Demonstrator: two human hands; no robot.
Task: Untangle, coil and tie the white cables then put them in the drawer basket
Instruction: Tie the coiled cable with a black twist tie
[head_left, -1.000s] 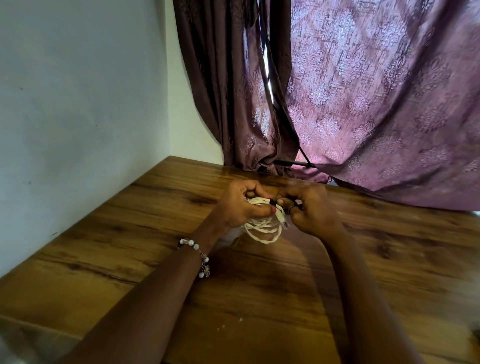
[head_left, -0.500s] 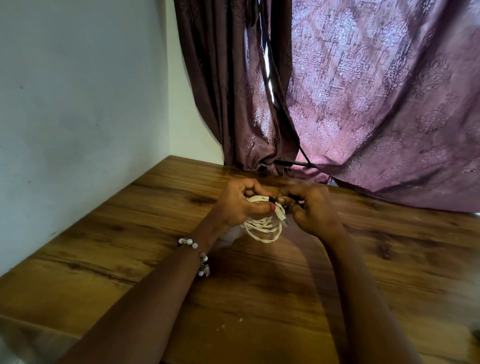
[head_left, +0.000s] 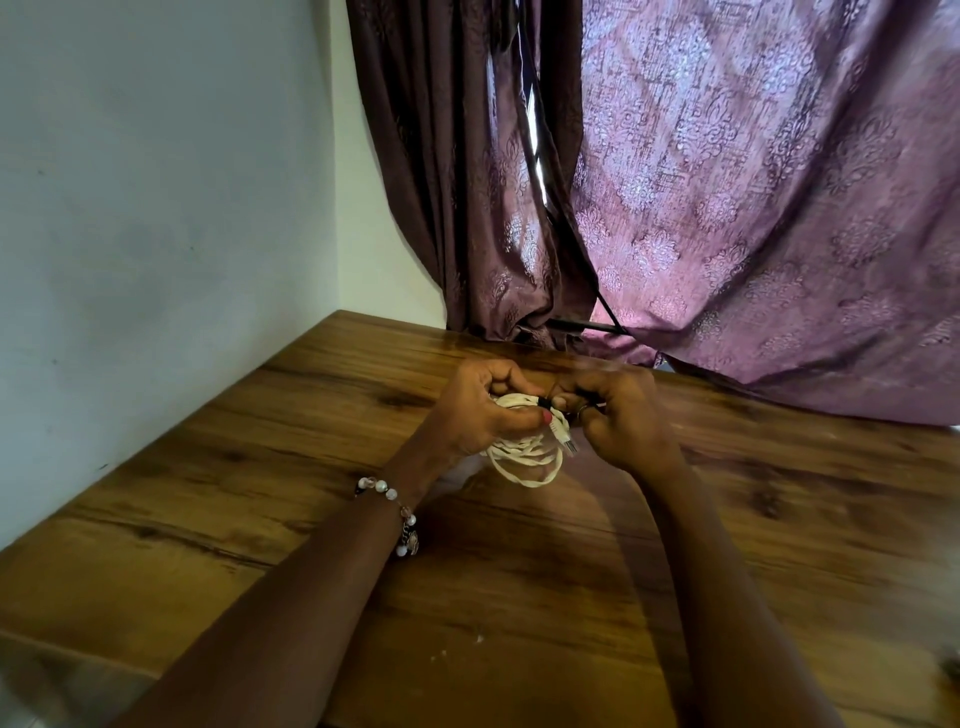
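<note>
A coiled white cable hangs in loops between my two hands, just above the wooden table. My left hand grips the top of the coil, thumb pressed across the strands. My right hand pinches a small dark tie at the coil's top. A white plug end with a metal tip sticks out to the right below the thumb. The drawer basket is not in view.
A white wall borders the table on the left. Purple patterned curtains hang at the back and drape onto the table's far edge, with a thin dark rod at their foot. A bead bracelet is on my left wrist.
Both hands stay on the coil in nearly the same place. My right fingers have shifted slightly at the dark tie, and the plug end has swung a little lower.
</note>
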